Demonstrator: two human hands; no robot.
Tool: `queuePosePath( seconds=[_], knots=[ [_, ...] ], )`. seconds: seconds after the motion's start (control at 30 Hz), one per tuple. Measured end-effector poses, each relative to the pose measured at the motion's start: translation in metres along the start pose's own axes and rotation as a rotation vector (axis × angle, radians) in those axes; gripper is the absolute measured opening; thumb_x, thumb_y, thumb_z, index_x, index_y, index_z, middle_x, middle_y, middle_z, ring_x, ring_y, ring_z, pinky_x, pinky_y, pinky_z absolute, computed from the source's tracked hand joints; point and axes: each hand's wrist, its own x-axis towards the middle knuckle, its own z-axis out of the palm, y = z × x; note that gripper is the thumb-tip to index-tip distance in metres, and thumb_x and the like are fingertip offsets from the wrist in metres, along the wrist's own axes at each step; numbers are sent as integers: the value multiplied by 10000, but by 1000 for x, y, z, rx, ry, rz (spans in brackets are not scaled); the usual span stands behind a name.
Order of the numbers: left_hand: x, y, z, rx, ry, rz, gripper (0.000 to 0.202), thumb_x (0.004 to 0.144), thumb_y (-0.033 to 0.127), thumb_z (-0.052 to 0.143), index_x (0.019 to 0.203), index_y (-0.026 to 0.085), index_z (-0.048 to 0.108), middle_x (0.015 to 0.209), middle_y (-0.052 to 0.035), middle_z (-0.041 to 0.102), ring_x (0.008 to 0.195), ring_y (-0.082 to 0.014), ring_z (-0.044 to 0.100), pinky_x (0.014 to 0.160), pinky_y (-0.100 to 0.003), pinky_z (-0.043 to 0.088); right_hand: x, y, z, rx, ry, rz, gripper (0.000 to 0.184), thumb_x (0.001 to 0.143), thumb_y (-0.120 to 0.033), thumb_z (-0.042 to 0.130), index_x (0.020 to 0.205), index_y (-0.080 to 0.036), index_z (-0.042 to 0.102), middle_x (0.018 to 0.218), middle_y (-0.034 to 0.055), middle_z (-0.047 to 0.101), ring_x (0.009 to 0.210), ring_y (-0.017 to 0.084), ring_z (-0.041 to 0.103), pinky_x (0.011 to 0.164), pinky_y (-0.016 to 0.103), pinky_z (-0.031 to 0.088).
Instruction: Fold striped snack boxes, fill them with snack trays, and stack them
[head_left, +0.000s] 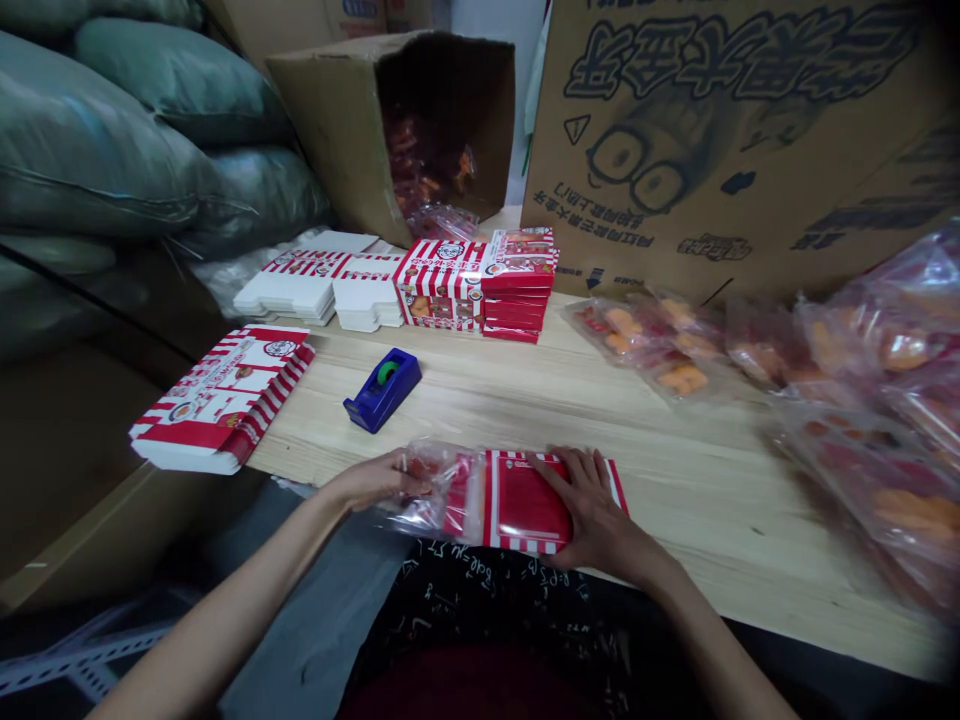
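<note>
Okay, left hand (384,478) pinching a crinkly clear plastic packet (454,502), right hand (598,512) splayed loosely over red-and-white striped carton (521,505), blue tape dispenser (391,398) on the far side.

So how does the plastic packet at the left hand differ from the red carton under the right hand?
The plastic packet is see-through and crinkled, while the red carton is opaque and smoother. The left hand grips the packet; the right hand lies spread across the carton. Both show red.
</note>
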Motion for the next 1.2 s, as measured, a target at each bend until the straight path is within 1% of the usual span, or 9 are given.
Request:
queuePosePath(
  seconds=[0.1, 0.27, 0.4, 0.73, 0.83, 0.9, 0.97, 1.03, 1.2],
  knots=[
    [8, -5, 24, -37, -207, -123, 287, 689, 265, 851, 941, 152, 774, 866, -107, 793, 706, -206, 733, 657, -289, 579, 1, -6, 3, 12, 43, 15, 1272, 569, -425, 856, 1653, -291, 203, 1516, 181, 401, 1451, 491, 315, 1238, 683, 112],
    [-1, 7, 25, 3, 202, 167, 590, 713, 314, 863, 1248, 204, 638, 1047, -96, 787, 904, -238, 755, 804, -351, 598, -5, -12, 6, 20, 191, 143, 1315, 616, -425, 839, 1657, -345, 39, 1488, 176, 363, 1411, 495, 361, 1212, 724, 129],
    [-19, 17, 20, 248, 378, 303, 377, 795, 368, 790, 1119, 178, 765, 1048, -114, 802, 930, -267, 745, 843, -373, 577, -9, -28, 3, -2, 295, 188, 1369, 609, -377, 845, 1636, -385, -60, 1497, 169, 320, 1382, 521, 368, 1201, 756, 105],
    [-53, 46, 90, 487, 102, 488, 339, 995, 258, 537, 1245, 286, 765, 1185, -81, 791, 1075, -283, 739, 990, -430, 548, -17, -71, -11, 69, 412, 232, 1354, 655, -395, 814, 1617, -415, -138, 1527, 158, 289, 1380, 566, 301, 1171, 817, 107],
    [-63, 52, 100, 518, 214, 630, 394, 965, 236, 608, 1343, 299, 703, 1376, -64, 702, 1304, -305, 625, 1176, -477, 423, -17, -75, -13, 87, 413, 360, 1367, 700, -492, 790, 1606, -351, -224, 1541, 190, 232, 1381, 573, 277, 1150, 795, 194],
    [-67, 48, 111, 446, 373, 686, 663, 848, 254, 779, 1478, 291, 576, 1523, -71, 582, 1444, -339, 486, 1253, -500, 325, -17, -83, -15, 97, 501, 462, 1349, 725, -534, 778, 1618, -312, -209, 1536, 211, 194, 1370, 563, 283, 1133, 757, 262],
    [-68, 40, 122, 260, 407, 602, 935, 762, 286, 870, 1580, 293, 416, 1540, -101, 556, 1430, -360, 498, 1215, -502, 394, -21, -94, -16, 135, 645, 530, 1348, 697, -553, 819, 1645, -321, -111, 1520, 214, 211, 1343, 558, 306, 1101, 752, 307],
    [-68, 33, 130, 56, 327, 453, 906, 837, 340, 809, 1604, 313, 328, 1463, -106, 624, 1315, -328, 610, 1110, -453, 513, -31, -103, -18, 246, 724, 535, 1352, 646, -565, 877, 1658, -362, 4, 1481, 196, 289, 1306, 537, 361, 1061, 757, 354],
    [-66, 22, 123, -47, 123, 234, 803, 953, 394, 676, 1616, 370, 223, 1293, -74, 730, 1103, -253, 724, 989, -384, 578, -64, -96, -24, 846, 569, 508, 813, 952, -509, 630, 1629, -458, 183, 1352, 91, 512, 1157, 315, 582, 1017, 596, 517]
  ],
)
